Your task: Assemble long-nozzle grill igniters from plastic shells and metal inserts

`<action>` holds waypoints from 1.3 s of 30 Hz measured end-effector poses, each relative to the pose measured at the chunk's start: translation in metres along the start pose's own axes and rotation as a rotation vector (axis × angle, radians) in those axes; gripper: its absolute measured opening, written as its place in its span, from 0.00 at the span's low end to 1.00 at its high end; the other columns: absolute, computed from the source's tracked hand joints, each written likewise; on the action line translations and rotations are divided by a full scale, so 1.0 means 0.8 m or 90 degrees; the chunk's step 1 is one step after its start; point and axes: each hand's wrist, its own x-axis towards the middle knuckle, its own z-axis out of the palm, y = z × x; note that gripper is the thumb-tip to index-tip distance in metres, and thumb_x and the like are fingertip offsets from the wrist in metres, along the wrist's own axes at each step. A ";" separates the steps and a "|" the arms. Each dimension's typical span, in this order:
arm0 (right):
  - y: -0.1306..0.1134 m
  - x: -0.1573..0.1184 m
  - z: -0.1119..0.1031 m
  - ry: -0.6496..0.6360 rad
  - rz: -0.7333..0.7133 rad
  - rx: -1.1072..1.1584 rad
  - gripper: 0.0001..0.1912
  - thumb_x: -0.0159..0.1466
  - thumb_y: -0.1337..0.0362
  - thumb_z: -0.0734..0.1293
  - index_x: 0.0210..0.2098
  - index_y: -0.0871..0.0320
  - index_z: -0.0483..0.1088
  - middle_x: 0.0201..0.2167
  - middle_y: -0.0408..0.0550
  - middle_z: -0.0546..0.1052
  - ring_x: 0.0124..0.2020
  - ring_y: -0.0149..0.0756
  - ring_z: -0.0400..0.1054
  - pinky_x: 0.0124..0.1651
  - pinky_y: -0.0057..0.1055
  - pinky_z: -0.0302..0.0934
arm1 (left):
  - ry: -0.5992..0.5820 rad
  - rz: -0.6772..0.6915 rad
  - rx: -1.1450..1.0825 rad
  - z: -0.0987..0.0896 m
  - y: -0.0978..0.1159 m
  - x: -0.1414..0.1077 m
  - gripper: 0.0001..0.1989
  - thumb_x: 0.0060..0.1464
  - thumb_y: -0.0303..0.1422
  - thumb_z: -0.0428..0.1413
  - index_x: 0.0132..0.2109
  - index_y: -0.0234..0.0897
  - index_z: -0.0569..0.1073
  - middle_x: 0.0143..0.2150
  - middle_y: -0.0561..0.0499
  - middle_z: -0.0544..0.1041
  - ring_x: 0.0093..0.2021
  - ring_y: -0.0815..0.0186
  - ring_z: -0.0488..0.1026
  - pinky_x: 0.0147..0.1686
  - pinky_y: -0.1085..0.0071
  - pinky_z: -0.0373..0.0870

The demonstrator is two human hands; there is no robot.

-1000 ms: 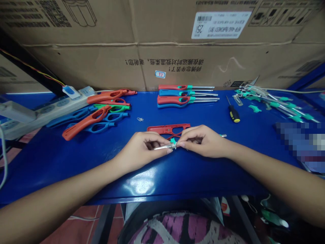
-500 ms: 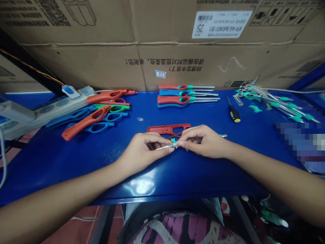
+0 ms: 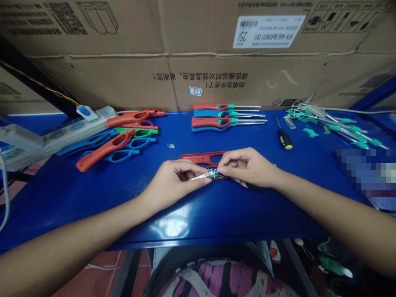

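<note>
Left hand [image 3: 181, 175] is clamped, thumb against fingers, on a small shiny tube-shaped part [image 3: 201, 176], mid-table just above the blue glossy tabletop [image 3: 241, 218], tilted with its right end up. Right hand [image 3: 247, 167] has its thumb and index at a tiny white piece [image 3: 214, 173] on that end; too small to tell if they're clamped on it. Under the fingers: a red plastic shell with green bits [image 3: 222, 177], mostly hidden. Just behind it lies a red plastic half-shell with a trigger opening [image 3: 194, 158]. Left rear: red, blue and green plastic handles [image 3: 105, 152] by a white power strip [image 3: 66, 131]. Centre rear: red and blue lighters with metal tubes [image 3: 213, 122]. Right rear: yellow-and-black screwdriver [image 3: 285, 139] beside a heap of green-and-silver parts [image 3: 335, 127].
</note>
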 end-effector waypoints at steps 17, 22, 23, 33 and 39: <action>-0.002 -0.003 0.012 0.059 0.014 0.059 0.20 0.55 0.52 0.77 0.32 0.63 0.73 0.18 0.40 0.73 0.16 0.24 0.65 0.18 0.21 0.61 | 0.032 0.033 0.048 0.005 -0.005 -0.003 0.09 0.52 0.35 0.67 0.40 0.40 0.86 0.32 0.49 0.82 0.26 0.71 0.70 0.25 0.76 0.64; -0.001 -0.003 0.012 0.055 0.011 0.047 0.20 0.56 0.51 0.77 0.32 0.63 0.73 0.18 0.40 0.73 0.16 0.24 0.66 0.19 0.21 0.62 | 0.028 0.017 0.057 0.006 -0.005 -0.003 0.09 0.53 0.37 0.67 0.41 0.39 0.85 0.31 0.49 0.82 0.25 0.71 0.69 0.24 0.75 0.62; -0.001 -0.003 0.012 0.053 0.011 0.046 0.20 0.56 0.51 0.77 0.32 0.63 0.73 0.18 0.40 0.73 0.16 0.25 0.66 0.19 0.21 0.62 | 0.029 0.018 0.054 0.006 -0.005 -0.003 0.09 0.53 0.37 0.67 0.41 0.39 0.85 0.32 0.49 0.83 0.25 0.71 0.69 0.25 0.75 0.62; -0.005 0.002 0.008 0.035 0.013 0.031 0.22 0.59 0.47 0.74 0.32 0.63 0.76 0.15 0.41 0.73 0.15 0.26 0.67 0.19 0.23 0.64 | 0.038 0.044 0.034 0.004 -0.001 -0.003 0.09 0.51 0.33 0.68 0.40 0.37 0.84 0.33 0.49 0.82 0.27 0.71 0.70 0.27 0.75 0.65; -0.006 0.001 0.009 0.031 0.000 0.044 0.20 0.56 0.50 0.77 0.32 0.63 0.76 0.16 0.39 0.73 0.14 0.24 0.65 0.17 0.21 0.63 | 0.041 0.054 0.053 0.005 0.002 -0.005 0.07 0.50 0.33 0.68 0.38 0.36 0.84 0.31 0.50 0.81 0.26 0.72 0.69 0.26 0.76 0.64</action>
